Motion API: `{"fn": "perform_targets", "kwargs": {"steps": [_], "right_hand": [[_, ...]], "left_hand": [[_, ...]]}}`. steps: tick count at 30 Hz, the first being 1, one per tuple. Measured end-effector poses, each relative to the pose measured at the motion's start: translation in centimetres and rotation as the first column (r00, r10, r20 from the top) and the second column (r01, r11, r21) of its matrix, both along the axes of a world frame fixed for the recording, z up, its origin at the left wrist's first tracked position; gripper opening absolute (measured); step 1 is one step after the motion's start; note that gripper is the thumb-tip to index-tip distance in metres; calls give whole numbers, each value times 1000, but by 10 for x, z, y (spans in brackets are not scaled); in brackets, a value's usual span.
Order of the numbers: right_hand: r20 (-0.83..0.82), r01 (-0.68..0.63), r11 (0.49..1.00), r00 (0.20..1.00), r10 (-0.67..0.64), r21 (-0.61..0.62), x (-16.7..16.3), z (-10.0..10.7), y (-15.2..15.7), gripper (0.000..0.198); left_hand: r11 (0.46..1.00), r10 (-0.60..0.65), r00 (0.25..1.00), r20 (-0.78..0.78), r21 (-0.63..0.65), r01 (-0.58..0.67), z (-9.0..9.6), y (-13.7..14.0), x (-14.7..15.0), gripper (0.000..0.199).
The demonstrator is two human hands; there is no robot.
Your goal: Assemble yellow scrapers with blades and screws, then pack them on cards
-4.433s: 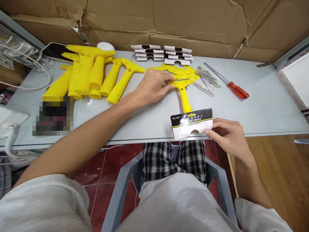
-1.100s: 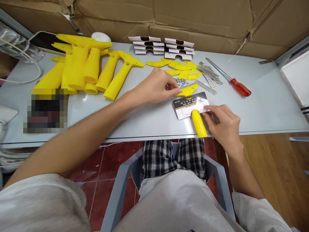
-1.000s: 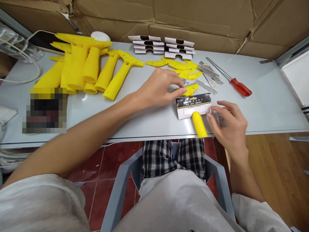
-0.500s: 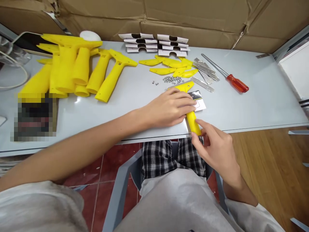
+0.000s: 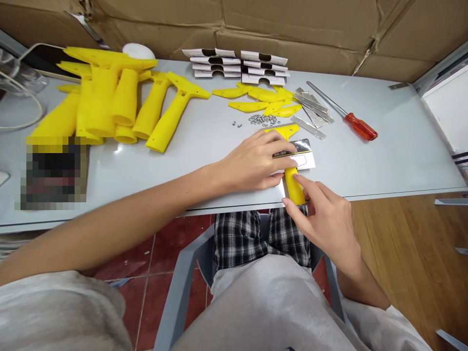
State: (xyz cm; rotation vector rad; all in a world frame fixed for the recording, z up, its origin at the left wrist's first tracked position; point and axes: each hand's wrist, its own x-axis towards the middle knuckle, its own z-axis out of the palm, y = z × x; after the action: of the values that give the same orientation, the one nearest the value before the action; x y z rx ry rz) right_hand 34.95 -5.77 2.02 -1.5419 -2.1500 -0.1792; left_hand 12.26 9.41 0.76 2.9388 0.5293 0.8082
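On the table (image 5: 387,161), scraper (image 5: 291,181) and card (image 5: 305,160) lie under your left hand (image 5: 252,163), handle end by your right hand (image 5: 323,219), screws (image 5: 262,119) then cover plates (image 5: 247,106) behind, blades (image 5: 309,127) and screwdriver (image 5: 360,127) rightward, scraper bodies (image 5: 101,100) heaped leftward, stacked cards (image 5: 199,61) at back before the cardboard (image 5: 292,29).

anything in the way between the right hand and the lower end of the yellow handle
Nothing visible is: the right hand is right at the lower end of the yellow handle. Only higher up do the left hand and the printed card cover part of it.
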Motion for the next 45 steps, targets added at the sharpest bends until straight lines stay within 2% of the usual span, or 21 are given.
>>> {"fn": "perform_targets", "kwargs": {"steps": [3,9,16,25,36,41,45], "right_hand": [[11,14,1000,1000,-14,4,-1,-2,4,41],[-12,-52,999,999,52,4,3,-3,11,40],[-102,-87,992,990,96,89,0,3,11,33],[-79,-103,992,991,108,67,5,0,0,31],[-71,-99,992,992,104,75,9,-7,-2,28],[-170,-137,989,975,144,49,18,-9,15,45],[-258,-112,994,960,107,-6,39,-10,37,53]], "left_hand": [[1000,4,1000,25,-6,-3,-3,1,1,29],[999,-12,996,88,-36,16,-9,9,1,28],[978,160,986,41,-144,-153,-5,25,-7,36],[968,161,987,24,-197,-153,-1,40,-16,27],[960,185,983,1,-214,-180,-8,45,-18,34],[959,197,980,7,-209,-191,-5,54,-26,44],[967,198,978,63,-177,-184,2,65,-35,48]]}}
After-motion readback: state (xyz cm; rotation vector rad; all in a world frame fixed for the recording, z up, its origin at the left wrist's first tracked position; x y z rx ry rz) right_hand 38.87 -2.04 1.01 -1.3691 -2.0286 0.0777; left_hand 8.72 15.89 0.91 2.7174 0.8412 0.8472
